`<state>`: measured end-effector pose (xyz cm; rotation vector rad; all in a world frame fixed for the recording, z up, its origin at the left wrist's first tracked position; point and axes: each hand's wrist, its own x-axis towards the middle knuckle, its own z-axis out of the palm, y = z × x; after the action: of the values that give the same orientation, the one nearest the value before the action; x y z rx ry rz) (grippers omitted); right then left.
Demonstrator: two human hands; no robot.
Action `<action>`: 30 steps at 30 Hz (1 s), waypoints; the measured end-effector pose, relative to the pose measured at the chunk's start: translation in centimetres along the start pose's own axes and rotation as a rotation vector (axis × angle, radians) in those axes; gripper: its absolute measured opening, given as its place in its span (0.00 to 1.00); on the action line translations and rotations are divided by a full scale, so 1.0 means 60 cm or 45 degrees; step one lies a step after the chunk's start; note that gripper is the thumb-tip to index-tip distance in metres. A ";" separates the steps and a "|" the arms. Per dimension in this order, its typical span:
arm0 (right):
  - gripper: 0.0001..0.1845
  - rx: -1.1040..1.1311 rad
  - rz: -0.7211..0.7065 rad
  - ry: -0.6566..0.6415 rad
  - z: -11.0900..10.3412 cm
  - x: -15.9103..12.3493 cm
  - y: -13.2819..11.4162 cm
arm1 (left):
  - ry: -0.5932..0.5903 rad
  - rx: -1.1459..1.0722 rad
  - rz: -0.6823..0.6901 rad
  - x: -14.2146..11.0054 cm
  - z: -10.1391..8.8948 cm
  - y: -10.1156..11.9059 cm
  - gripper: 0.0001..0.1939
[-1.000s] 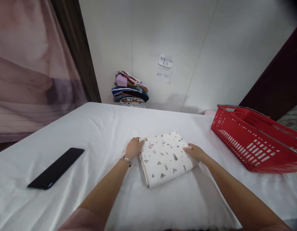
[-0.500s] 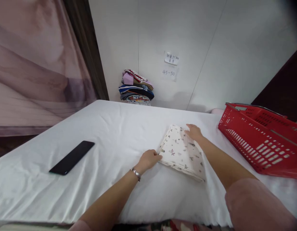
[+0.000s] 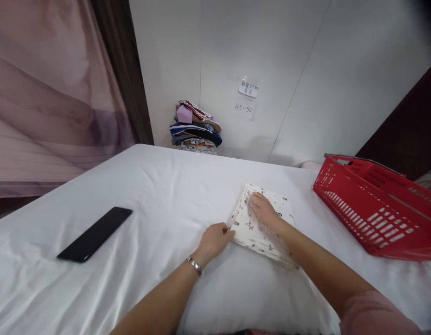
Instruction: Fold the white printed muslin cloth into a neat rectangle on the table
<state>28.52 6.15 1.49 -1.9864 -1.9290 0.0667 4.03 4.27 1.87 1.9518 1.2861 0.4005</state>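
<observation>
A folded white cloth (image 3: 241,216) with a small printed pattern of plants and figures lies on the white-covered table (image 3: 159,195), right of the middle. My left hand (image 3: 215,239), with a silver bracelet at the wrist, pinches the cloth's near left corner between thumb and fingers. Flat on top of the cloth rests my right hand (image 3: 264,211), its fingers stretched out toward the far left edge and slightly blurred. The right forearm hides part of the cloth's right side.
On the left lies a black phone-like slab (image 3: 96,235). A red plastic basket (image 3: 368,209) with metal handles stands at the right. Behind the table's far edge, a pile of folded fabrics (image 3: 196,125) leans by the wall, below paper labels (image 3: 248,88).
The cloth has been turned, so its layered edge now faces me. My right hand left its right edge and moved left onto its top. My left hand keeps its corner grip.
</observation>
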 end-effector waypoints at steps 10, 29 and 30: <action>0.24 -0.062 0.196 -0.056 -0.001 0.137 0.045 | 0.012 0.049 0.065 -0.003 0.001 -0.006 0.14; 0.18 -0.038 0.258 0.015 0.034 0.167 0.052 | -0.004 0.081 0.071 0.005 0.006 -0.010 0.13; 0.18 -0.056 0.268 0.016 0.034 0.166 0.051 | 0.001 0.086 0.071 0.005 0.006 -0.009 0.13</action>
<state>31.50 16.33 0.91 -2.2073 -1.7211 0.0672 4.02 4.48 1.20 2.0478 1.2624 0.3901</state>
